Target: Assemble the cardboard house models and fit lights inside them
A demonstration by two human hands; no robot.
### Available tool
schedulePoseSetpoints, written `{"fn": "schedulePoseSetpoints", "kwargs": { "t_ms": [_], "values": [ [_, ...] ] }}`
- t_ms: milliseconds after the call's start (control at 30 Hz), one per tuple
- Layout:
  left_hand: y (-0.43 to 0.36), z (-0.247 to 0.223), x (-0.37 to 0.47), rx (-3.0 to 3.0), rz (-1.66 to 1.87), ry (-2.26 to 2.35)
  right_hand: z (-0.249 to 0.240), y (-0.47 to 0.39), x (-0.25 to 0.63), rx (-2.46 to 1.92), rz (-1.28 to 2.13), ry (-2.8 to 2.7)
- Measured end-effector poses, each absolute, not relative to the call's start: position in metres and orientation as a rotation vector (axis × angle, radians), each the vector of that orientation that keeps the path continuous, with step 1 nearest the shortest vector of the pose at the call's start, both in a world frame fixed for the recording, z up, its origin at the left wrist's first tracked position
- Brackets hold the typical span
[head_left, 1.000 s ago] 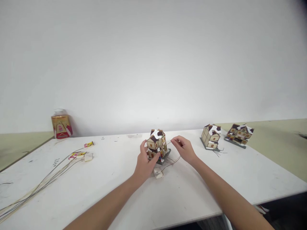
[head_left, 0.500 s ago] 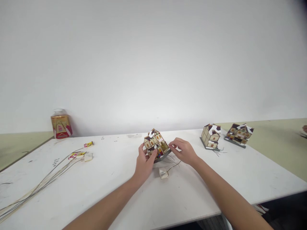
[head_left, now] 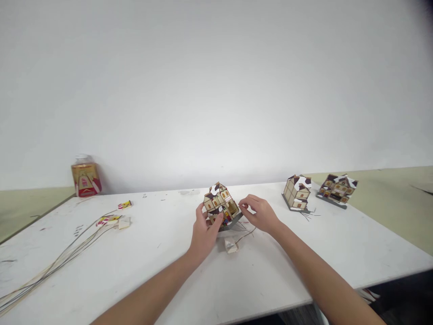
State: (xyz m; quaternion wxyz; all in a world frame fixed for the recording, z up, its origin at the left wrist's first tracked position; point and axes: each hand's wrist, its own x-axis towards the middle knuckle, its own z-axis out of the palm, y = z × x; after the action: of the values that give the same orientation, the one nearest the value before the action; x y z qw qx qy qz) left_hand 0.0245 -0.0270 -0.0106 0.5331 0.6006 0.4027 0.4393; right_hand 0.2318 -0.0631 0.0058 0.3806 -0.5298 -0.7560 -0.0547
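Observation:
A small model house (head_left: 219,203) with a brown and white roof is tilted to the left over the middle of the white table (head_left: 169,271). My left hand (head_left: 203,232) grips its left side and front. My right hand (head_left: 260,214) pinches the right edge of its grey base. Thin wires (head_left: 246,231) run from under the house to a small white box (head_left: 231,245) lying on the table just in front.
Two more model houses (head_left: 297,192) (head_left: 337,188) stand at the right rear. A bundle of long wires with small tags (head_left: 108,220) lies at the left. A plastic jar (head_left: 85,175) stands at the back left. The table's front edge is near me.
The house stood upright a second ago; both hands have since tilted it to the left and lifted its base. My right hand moved in from the wire to the base. The white box shifted slightly right.

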Motion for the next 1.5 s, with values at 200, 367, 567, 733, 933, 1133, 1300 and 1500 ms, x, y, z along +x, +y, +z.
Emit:
{"fn": "schedulePoseSetpoints", "kwargs": {
  "t_ms": [200,367,567,733,933,1133,1300,1500],
  "values": [
    [-0.029,-0.010,0.023,1.474,1.031,0.949,0.008,-0.066,0.226,-1.330,-0.119,-2.059],
    [-0.029,-0.012,0.023,1.493,1.039,0.954,0.006,-0.068,0.226,-1.341,-0.105,-2.134],
    [-0.028,-0.014,0.023,1.472,1.047,0.940,0.008,-0.072,0.227,-1.414,-0.153,-2.223],
    [-0.028,-0.012,0.022,1.502,1.019,0.957,-0.001,-0.064,0.227,-1.506,-0.289,-2.230],
    [-0.029,-0.012,0.022,1.511,1.022,0.951,-0.012,-0.054,0.227,-1.501,-0.402,-2.225],
    [-0.027,-0.011,0.023,1.468,1.036,0.975,-0.013,-0.052,0.231,-1.415,-0.515,-2.226],
    [-0.025,-0.013,0.025,1.427,1.052,0.989,-0.013,-0.052,0.235,-1.306,-0.540,-2.236],
    [-0.022,-0.015,0.026,1.384,1.081,1.009,-0.009,-0.051,0.238,-1.135,-0.628,-2.170]
  ]
}}
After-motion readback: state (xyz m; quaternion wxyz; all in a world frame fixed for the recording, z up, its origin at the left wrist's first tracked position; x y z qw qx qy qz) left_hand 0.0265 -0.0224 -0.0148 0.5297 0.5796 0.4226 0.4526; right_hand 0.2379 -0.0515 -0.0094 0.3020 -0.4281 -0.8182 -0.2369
